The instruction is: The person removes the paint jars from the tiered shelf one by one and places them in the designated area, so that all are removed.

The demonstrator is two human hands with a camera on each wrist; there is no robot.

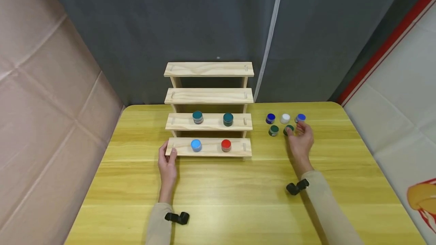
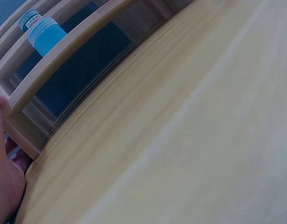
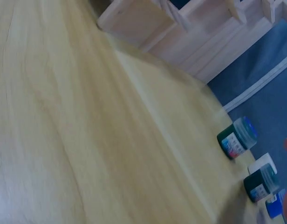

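Left hand (image 1: 167,167) grips wooden rack (image 1: 212,123), centre frame; right hand (image 1: 301,142), right of frame, at green-lidded jar (image 1: 288,128), hold unclear. Jar looks light, rigid, smooth; best pinched round lid.

1. Stepped four-tier wooden shelf (image 1: 211,70): pale cream, with fine natural grain.
2. Rectangular wooden-surfaced table (image 1: 231,196): yellow, streaked with lighter and darker grain bands.
3. Round jars on the lowest tier: light-blue-lidded jar (image 1: 196,145) and red-lidded jar (image 1: 226,145).
4. Round jars one tier up: both dark teal-lidded jars (image 1: 197,117).
5. Round jars on the table: navy-lidded jar (image 1: 270,118), white-lidded jar (image 1: 285,118), mid-blue-lidded jar (image 1: 300,117) and two dark-green-lidded jars (image 1: 273,131); one paper label (image 3: 233,145) shows white, pink and blue.
6. Long fabric sleeves (image 1: 328,207): plain beige.
7. Hanging cloth backdrop (image 1: 153,18): dark grey, crossed by a pale stripe.
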